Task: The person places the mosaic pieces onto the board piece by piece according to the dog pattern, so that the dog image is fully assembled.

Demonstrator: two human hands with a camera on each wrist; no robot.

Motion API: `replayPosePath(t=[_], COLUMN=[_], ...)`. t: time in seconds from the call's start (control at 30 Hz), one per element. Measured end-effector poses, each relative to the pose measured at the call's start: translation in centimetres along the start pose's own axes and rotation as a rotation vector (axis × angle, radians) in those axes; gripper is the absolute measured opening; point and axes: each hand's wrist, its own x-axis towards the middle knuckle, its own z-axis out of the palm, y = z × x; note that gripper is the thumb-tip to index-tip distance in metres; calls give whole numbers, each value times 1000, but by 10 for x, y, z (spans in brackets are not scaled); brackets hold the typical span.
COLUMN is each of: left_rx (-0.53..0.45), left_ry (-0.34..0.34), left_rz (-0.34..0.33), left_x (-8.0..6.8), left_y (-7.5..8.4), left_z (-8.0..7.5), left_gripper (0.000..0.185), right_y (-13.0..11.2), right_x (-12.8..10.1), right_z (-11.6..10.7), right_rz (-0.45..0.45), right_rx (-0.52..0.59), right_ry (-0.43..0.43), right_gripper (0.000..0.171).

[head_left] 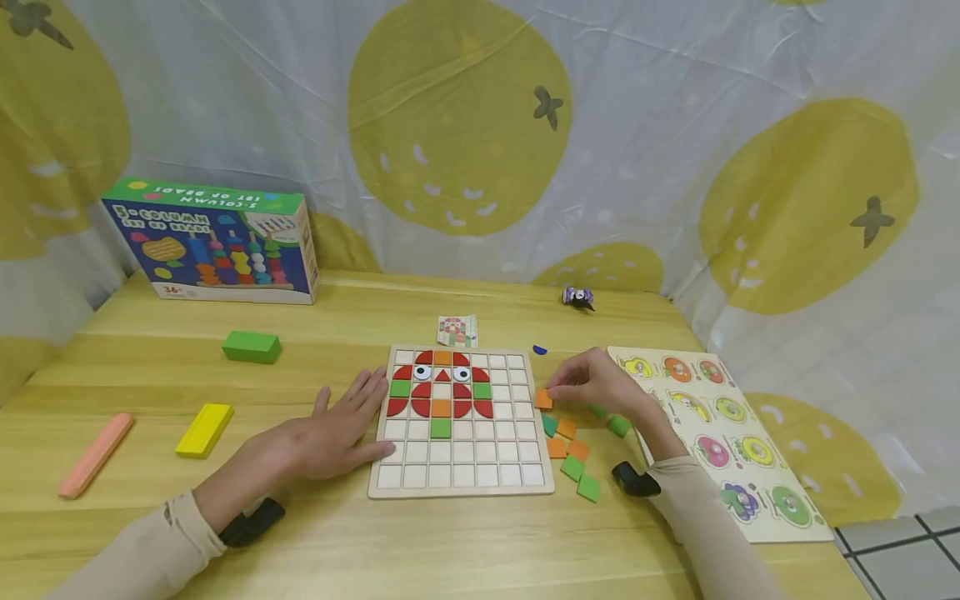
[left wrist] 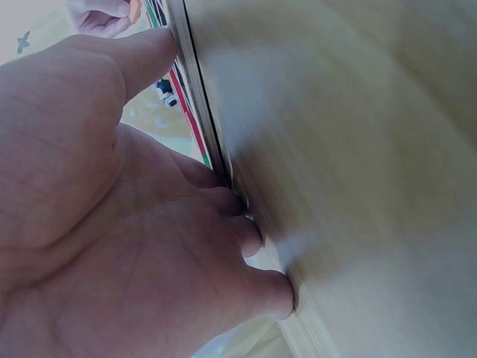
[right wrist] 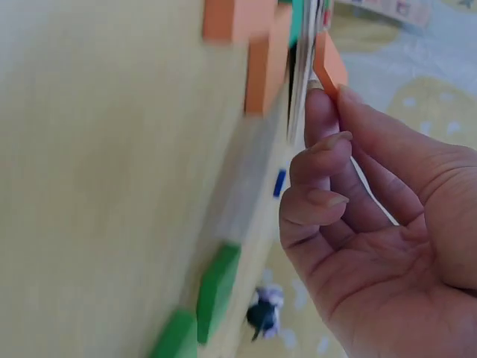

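My right hand [head_left: 600, 385] pinches an orange square tile [right wrist: 328, 66] between thumb and forefinger, just off the right edge of a wooden grid board [head_left: 480, 475]. On the board, red, orange and green tiles form a figure with two round eyes [head_left: 423, 372]; a green tile [head_left: 440, 428] sits at its lower end. My left hand [head_left: 318, 437] rests at the board's left edge with fingers extended, the thumb touching the near part of that edge. In the left wrist view, the fingertips [left wrist: 279, 294] press against the tabletop beside the board.
Loose orange and green tiles [head_left: 573, 467] lie right of the board, near a fruit puzzle board [head_left: 712, 417]. A small picture card [head_left: 457, 331] and a blue piece [head_left: 539, 350] lie beyond. Leftward are green [head_left: 251, 347], yellow [head_left: 204, 430] and pink blocks [head_left: 97, 455] and a bead-set box [head_left: 225, 250].
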Motion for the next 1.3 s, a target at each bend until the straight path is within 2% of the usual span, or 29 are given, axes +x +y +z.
replayPosePath(t=[0.17,0.27,0.37,0.5,0.63,0.7,0.93,1.13,1.3], left_rx=[10,7,7,23,2,-15,9,-25,-15], left_ry=[16,6,4,18,15,7,-2,-7,-27], left_rz=[3,-1,0,10,27,34,-4,12,-10], left_x=[1,-1,0,4,3,2,0,-6,-9], left_y=[-4,3,3,-7,-8,-6,-2,9,19], left_z=[3,-1,-1,5,4,2,0,-7,-12], left_gripper=[108,105,105,109,108,108,107,103,99], right_y=[-10,-17,-24,-34,-47,-53,-68,-75,-79], right_x=[6,9,12,14,16,17,21,25,29], right_z=[16,26,35,45,54,59,71,80,86], right_rz=[-1,6,-14,-42,-55,-62,-74,-72,-74], right_rx=[18,34,22,7,7,11,32,20,-3], right_ry=[0,-4,-8,-19,-39,-49,-79,-79,-67], right_gripper=[6,7,6,5,4,4,5,4,6])
